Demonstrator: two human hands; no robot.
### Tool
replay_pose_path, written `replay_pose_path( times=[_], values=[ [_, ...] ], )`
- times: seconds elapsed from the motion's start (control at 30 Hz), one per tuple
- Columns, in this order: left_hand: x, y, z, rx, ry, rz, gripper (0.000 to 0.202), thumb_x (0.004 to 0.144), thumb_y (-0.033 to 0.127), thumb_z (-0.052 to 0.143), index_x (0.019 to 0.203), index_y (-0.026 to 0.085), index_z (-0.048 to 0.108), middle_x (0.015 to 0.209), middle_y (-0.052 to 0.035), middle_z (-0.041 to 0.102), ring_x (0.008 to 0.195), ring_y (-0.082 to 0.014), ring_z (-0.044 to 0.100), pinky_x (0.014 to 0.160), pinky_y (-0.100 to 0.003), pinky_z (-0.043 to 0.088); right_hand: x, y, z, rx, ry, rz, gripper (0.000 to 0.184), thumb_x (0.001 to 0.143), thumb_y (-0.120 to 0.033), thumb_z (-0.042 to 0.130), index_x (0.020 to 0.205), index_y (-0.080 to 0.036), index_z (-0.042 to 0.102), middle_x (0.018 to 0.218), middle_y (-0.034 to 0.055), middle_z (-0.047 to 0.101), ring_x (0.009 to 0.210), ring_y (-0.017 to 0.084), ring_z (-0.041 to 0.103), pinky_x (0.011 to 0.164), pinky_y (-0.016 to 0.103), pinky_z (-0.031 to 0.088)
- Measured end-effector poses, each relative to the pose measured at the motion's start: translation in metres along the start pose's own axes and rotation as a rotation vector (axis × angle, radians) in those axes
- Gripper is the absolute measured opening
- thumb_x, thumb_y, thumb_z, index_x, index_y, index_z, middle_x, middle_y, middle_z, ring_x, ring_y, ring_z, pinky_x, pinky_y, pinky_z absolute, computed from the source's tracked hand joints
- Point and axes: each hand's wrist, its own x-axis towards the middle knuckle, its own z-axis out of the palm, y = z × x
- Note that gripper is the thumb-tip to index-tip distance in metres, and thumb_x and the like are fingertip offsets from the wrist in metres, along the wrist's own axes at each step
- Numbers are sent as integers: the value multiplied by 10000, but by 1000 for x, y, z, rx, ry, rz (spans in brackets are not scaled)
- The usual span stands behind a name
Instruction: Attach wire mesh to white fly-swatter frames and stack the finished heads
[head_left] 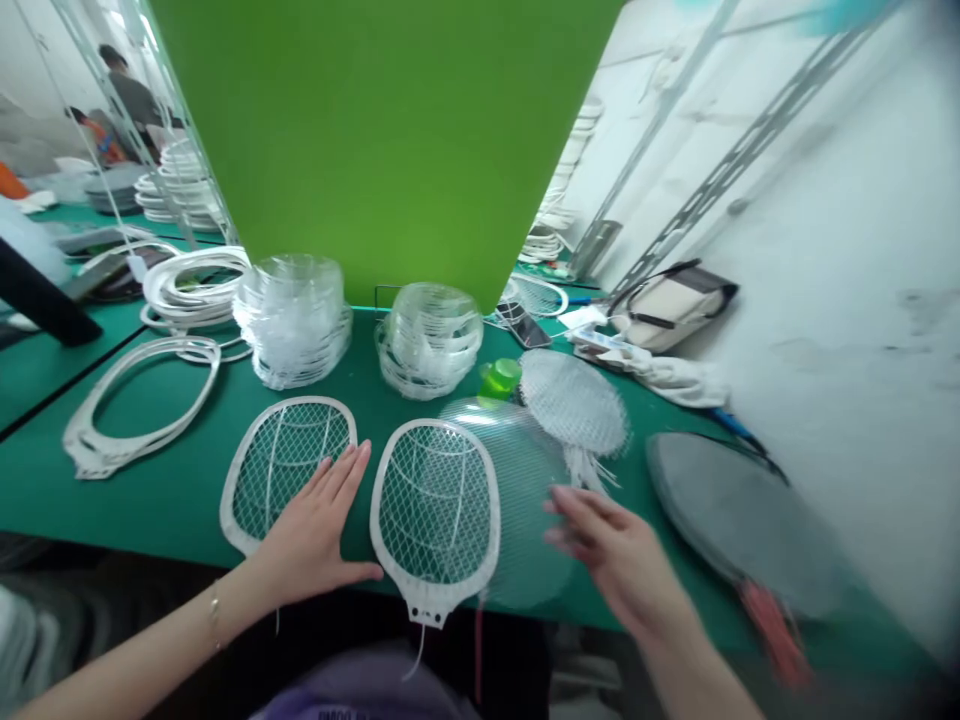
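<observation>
Through the head camera I see the left hand (315,530) lying flat, palm down, fingers stretched out and grasping nothing. It reaches over the right side of one white meshed frame (281,465), with the thumb pointing toward a second. I can't tell whether the thumb touches that one.

The right hand (611,550) is blurred for me: fingers half bent, thumb near them, over the right edge of a clear ribbed sheet (532,510). Whether it pinches anything, I can't tell.

Between the hands is the second meshed frame (435,505), its narrow tab toward the wearer and a white cord (417,650) hanging from it. This frame overlaps the left part of the clear sheet; the first frame lies just to its left on the green table (187,510).

Farther out, I find a pale mesh pile (574,400) with loose strips behind the right hand, and a green cap (501,377) beside it. A grey round pile (735,510) sits at the right, red strands (772,630) at its near end. Two stacks of clear rings, a left one (294,320) and a right one (429,340), stand before a tall green board (390,150). At far left I have an open white hoop (101,455); at far right, a phone (523,325) and a beige bag (679,310). Two people (131,100) show in the left background.
</observation>
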Motion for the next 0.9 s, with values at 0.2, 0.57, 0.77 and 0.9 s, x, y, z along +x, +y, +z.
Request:
replay_pose_path(
  times=[0.2,0.57,0.77,0.9],
  values=[
    [-1,4,2,-49,-45,14,1344,741,691,736,1575,217,-204,1667,-138,151,1519,-321,204,1218,-488,263,1,39,70,-26,-157,158,599,498,-601,894,851,-139,750,802,91,759,566,173,704,514,239,539],
    [8,3,3,-156,-179,214,991,888,491,702,1601,362,26,1664,-7,196,1528,-285,178,1223,-499,245,6,38,68,-161,-156,124,604,502,-632,867,813,-133,726,754,79,747,517,171,691,457,226,504],
    [11,3,-1,-188,-198,216,968,877,462,720,1604,328,96,1670,-23,163,1530,-303,166,1226,-525,220,6,38,67,-105,-173,149,601,487,-619,880,815,-139,729,745,63,743,484,141,666,468,224,521],
    [11,3,-1,-195,-225,253,784,911,416,689,1565,373,260,1655,13,226,1520,-295,211,1224,-530,225,3,40,71,-126,-127,105,582,504,-615,871,793,-134,720,727,72,741,468,151,663,440,226,502]
  ],
)
